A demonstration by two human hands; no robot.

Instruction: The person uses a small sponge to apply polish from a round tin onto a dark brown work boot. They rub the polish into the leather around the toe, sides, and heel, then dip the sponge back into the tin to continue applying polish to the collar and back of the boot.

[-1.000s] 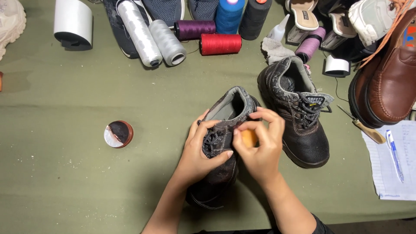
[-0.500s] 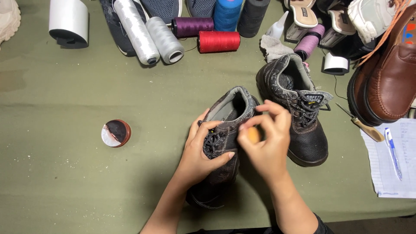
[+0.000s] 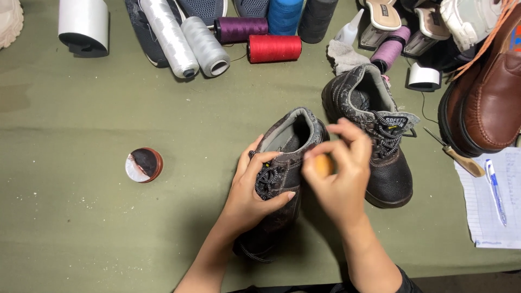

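My left hand (image 3: 255, 192) grips a dark lace-up work boot (image 3: 282, 163) across its laces and tongue, holding it on the green table (image 3: 108, 217). My right hand (image 3: 339, 173) is closed around a small orange-yellow object (image 3: 323, 164) pressed against the boot's right side, near the collar. Its kind is hard to tell. The matching second boot (image 3: 374, 135) stands just right of my right hand, its opening facing away from me.
An open round tin of dark polish (image 3: 143, 164) lies to the left. Thread spools, white (image 3: 171, 38), purple (image 3: 241, 28), red (image 3: 274, 48) and blue (image 3: 285, 13), line the far edge with other shoes. A brown leather shoe (image 3: 488, 103), a small tool (image 3: 461, 157), paper (image 3: 496, 201) and a pen (image 3: 495, 190) lie at the right.
My right hand has shifted slightly along the boot's side with the orange object. The left hand keeps its grip and the boot stays in place.
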